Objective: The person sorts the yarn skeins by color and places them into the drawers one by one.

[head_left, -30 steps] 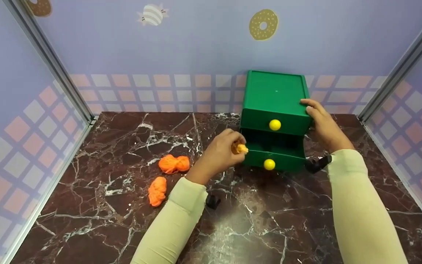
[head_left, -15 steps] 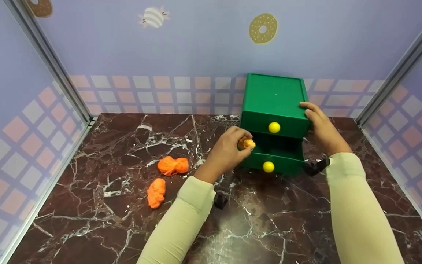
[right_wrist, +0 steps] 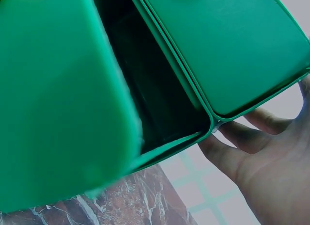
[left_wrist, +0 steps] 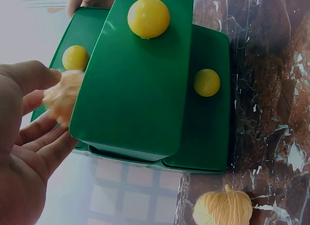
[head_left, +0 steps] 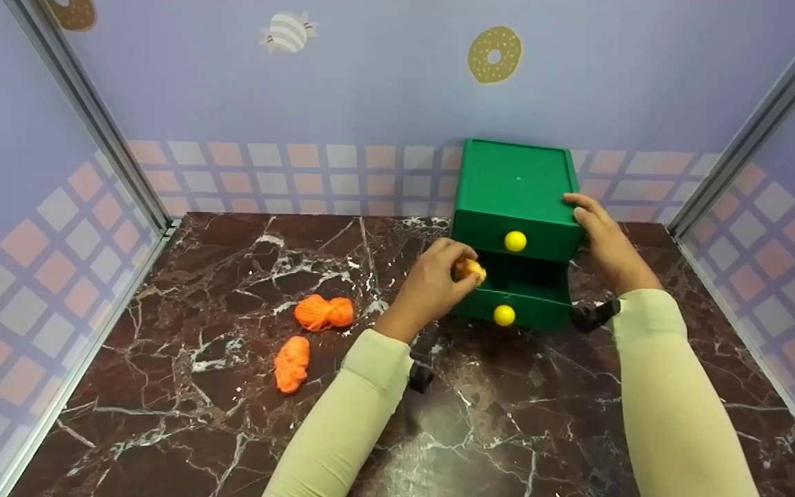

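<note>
A green drawer cabinet [head_left: 518, 183] with yellow knobs stands against the back wall. Its middle drawer [left_wrist: 131, 84] is pulled out, as the left wrist view shows. My left hand [head_left: 432, 283] pinches a small yellow-orange bundle of yarn [head_left: 472, 271] between thumb and fingers, over the left part of that drawer. In the right wrist view the visible inside of the drawer [right_wrist: 150, 84] is dark. My right hand [head_left: 608, 245] rests against the cabinet's right side, its fingers along the side and top edge.
Two orange yarn bundles lie on the dark marbled table left of the cabinet: one tied in the middle [head_left: 324, 313], the other [head_left: 292, 364] nearer me. Patterned wall panels [head_left: 342, 83] enclose the back and both sides.
My left hand has moved right and slightly forward with the yarn bundle, from the drawer's left front corner to over its opening. The right hand stays on the cabinet.
</note>
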`<action>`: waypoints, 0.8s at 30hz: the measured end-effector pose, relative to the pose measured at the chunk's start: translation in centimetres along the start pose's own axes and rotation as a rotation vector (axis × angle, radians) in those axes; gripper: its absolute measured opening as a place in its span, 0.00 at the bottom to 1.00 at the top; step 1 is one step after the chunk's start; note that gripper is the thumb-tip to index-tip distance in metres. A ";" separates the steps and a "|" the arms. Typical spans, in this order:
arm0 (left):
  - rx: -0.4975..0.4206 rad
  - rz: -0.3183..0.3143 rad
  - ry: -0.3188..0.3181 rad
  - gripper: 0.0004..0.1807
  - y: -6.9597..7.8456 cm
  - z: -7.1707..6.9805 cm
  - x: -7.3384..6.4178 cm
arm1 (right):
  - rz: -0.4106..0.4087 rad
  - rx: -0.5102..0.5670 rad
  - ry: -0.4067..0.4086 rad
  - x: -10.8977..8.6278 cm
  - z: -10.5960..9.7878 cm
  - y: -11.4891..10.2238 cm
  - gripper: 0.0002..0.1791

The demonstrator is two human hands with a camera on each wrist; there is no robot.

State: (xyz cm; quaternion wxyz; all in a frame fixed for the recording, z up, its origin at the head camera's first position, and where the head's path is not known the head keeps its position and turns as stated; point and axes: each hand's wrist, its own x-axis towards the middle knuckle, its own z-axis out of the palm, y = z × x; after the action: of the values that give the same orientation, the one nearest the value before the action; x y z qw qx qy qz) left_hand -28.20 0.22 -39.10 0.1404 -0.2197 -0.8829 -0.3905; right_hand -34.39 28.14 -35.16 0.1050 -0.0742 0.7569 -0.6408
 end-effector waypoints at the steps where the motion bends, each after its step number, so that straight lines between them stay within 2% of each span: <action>1: -0.007 0.003 -0.002 0.13 -0.1 0.0 0.0 | 0.001 0.001 0.003 0.2 -0.1 0.2 0.25; 13: -0.016 0.016 0.009 0.11 -0.7 -0.5 -0.4 | -0.012 0.020 0.016 1.0 -0.6 1.0 0.24; 17: -0.025 0.019 0.021 0.11 -1.0 -0.6 -0.6 | -0.014 0.039 -0.006 0.8 -0.6 1.0 0.24; 24: -0.012 -0.001 0.036 0.11 -1.6 -0.7 -0.8 | -0.022 0.031 0.005 0.8 -0.6 1.3 0.24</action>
State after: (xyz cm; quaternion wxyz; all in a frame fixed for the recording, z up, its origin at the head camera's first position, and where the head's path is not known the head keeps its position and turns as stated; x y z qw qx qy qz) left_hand -28.28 -1.51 -40.00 0.1545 -0.2131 -0.8780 -0.3998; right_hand -35.35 28.76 -36.36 0.0974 -0.0793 0.7464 -0.6535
